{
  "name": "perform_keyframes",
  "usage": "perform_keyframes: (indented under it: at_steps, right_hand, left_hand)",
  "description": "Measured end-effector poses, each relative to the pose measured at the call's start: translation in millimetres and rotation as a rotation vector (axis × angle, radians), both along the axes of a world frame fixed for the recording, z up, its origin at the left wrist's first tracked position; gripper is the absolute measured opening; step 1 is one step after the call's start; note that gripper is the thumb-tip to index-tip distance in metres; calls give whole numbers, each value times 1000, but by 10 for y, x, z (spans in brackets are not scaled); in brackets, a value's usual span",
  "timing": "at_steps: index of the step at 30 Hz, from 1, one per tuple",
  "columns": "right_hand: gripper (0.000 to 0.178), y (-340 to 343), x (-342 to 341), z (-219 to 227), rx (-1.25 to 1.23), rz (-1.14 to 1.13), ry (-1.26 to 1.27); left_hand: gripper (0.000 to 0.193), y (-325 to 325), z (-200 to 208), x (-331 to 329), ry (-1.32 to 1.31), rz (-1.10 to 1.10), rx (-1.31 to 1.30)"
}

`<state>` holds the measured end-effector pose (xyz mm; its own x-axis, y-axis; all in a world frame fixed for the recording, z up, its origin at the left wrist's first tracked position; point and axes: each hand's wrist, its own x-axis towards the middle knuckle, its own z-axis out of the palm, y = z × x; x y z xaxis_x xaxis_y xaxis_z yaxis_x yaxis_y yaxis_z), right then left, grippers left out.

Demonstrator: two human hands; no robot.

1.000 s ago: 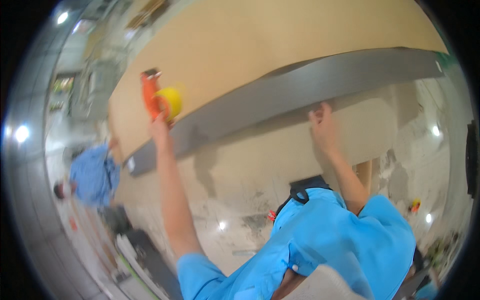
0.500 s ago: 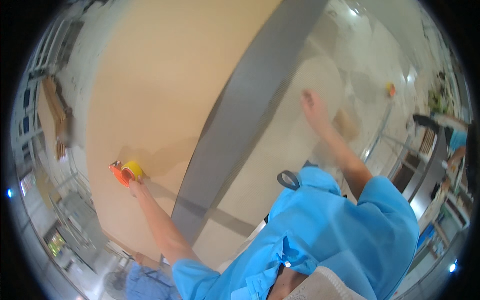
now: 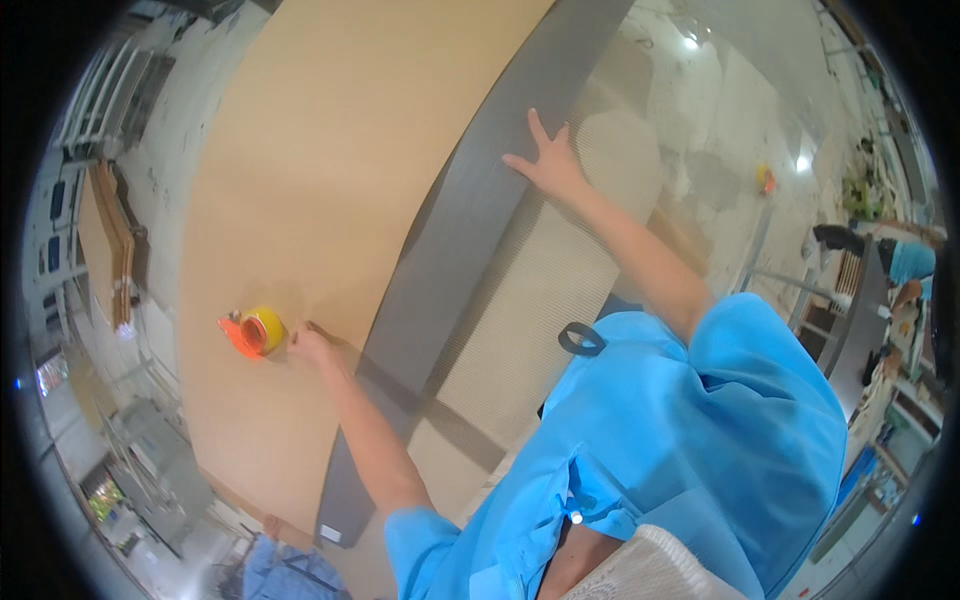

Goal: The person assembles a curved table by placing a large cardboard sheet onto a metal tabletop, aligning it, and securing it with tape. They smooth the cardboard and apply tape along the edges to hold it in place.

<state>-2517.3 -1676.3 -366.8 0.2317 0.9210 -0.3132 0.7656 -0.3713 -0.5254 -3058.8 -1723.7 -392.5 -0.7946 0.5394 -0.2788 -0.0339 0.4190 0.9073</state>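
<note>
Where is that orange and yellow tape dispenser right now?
In the head view the tape dispenser is at the left, resting on the big tan cardboard sheet, right beside the person's left hand and left of the long grey strip.

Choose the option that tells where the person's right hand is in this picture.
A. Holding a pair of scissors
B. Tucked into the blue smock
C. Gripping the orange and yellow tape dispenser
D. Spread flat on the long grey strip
D: the right hand lies open, fingers spread, on the grey strip, while the tape dispenser sits by the left hand.
</note>
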Motion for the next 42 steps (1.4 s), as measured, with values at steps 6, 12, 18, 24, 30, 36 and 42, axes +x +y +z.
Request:
perform_keyframes:
  at_steps: [6,12,18,24,30,36,42]
  right_hand:
    - [102,54,130,52,-10,105,-46]
    - [72,127,1287,-38,18,45,394]
    - [73,380,3686,-1273,197,-506,100]
    - [93,1025,4463,-2610,-605,-1085,900]
    - [80,1216,4944,-1963,-289,-1095,1112]
    - [57,1619,5738,-1795,-143,-1004,1090]
    - [50,1469,6457,-1389,50,-840,1021]
  left_hand:
    - [33,-525,109,355,-247,-122,231]
    - [30,-1643,704,1735,-81,-166,125]
    - [74,-2946,860,3435,-1044,-228,-694]
    - [78,-2820,-45,4934,-1272,743,135]
    - [41,-2516,-210,4722,-853,840,100]
    - [35,-2717,-198,4611,-793,827,-10]
    - [42,-2949,-326,4497,-680,857,-206]
